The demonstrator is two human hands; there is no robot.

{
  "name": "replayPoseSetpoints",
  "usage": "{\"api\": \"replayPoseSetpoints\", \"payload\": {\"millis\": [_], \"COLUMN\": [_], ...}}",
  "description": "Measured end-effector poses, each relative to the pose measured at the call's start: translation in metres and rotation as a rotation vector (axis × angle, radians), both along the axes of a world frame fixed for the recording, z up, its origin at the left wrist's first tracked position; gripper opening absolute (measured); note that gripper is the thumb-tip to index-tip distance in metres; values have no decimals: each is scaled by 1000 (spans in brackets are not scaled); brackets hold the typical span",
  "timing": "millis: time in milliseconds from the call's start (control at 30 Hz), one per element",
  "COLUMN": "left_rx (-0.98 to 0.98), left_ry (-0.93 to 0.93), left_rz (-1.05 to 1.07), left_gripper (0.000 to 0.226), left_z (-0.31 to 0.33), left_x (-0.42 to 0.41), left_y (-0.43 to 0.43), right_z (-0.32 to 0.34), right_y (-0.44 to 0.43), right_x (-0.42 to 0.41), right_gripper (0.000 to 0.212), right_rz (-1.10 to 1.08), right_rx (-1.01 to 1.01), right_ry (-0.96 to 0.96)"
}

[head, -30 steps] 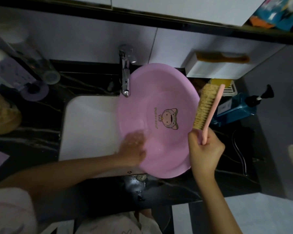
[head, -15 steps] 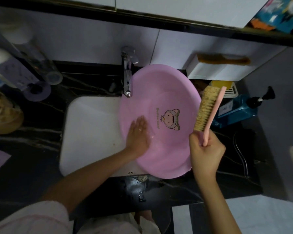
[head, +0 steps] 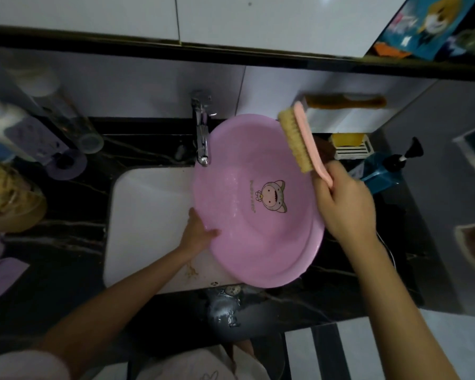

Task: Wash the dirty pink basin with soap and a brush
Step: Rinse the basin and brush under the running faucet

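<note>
Pink basin [head: 231, 193] looks wetted but not yet scrubbed: left hand [head: 199, 233] grips its rim, right hand [head: 343, 204] clasps the brush [head: 299, 141] raised over it.

Basin [head: 247, 242] lies tilted over the right part of the sink [head: 148, 209], faucet [head: 201, 138] at its far-left rim, left hand [head: 198, 233] gripping its near-left rim, right hand [head: 346, 207] at its right rim holding the brush [head: 299, 144] above the far rim, pump bottle [head: 384, 171] on the countertop [head: 74, 242] further right.

Our left arm's in from 7 o'clock, left hand [head: 197, 232] pinching the basin [head: 231, 193] rim, thumb inside. Right arm's up from 5 o'clock, right hand [head: 346, 207] fisted round the brush [head: 299, 141] handle.
</note>
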State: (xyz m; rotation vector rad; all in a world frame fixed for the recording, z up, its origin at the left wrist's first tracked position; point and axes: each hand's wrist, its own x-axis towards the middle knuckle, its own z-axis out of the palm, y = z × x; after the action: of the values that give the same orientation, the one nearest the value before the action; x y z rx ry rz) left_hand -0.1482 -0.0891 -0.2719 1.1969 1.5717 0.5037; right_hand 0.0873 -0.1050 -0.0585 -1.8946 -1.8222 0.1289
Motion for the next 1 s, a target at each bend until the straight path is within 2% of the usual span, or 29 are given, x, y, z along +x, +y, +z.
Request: {"api": "replayPoseSetpoints", "payload": {"millis": [100,233,300,433,533,600,667,767,800,867,1000], "left_rx": [28,104,180,282,410,444,445,492,486,408,223], "left_ry": [8,62,79,135,203,333,420,672,707,656,660], "left_rz": [-5,-56,-44,-64,-47,-90,-99,-237,-322,-424,-555], "left_gripper": [85,92,92,89,81,75,80,73,71,66,68], "left_z": [3,0,4,17,26,25,14,1,-2,-9,-8], "left_x": [-1,-11,-15,-11,-1,5,15,40,50,69,91], "left_y": [2,5,12,38,60,67,63,41,29,4,-23], "right_z": [13,18,20,15,-6,-20,-27,-32,-31,-34,-38], "right_y": [44,73,64,26,-1,-14,-22,-28,-29,-32,-34], "right_x": [-4,-1,8,19,10,0,-9,-17,-20,-25,-26], "right_gripper": [30,40,38,39,36,27,19,25,29,39,45], "right_rz": [48,58,45,-5,-106,-179,-214,-204,-195,-150,-138], "right_rx": [-40,-121,-143,-168,-115,-33,43,102,113,124,136], "right_ry": [-85,-154,-78,220,404,488,541,563,555,496,428]}}
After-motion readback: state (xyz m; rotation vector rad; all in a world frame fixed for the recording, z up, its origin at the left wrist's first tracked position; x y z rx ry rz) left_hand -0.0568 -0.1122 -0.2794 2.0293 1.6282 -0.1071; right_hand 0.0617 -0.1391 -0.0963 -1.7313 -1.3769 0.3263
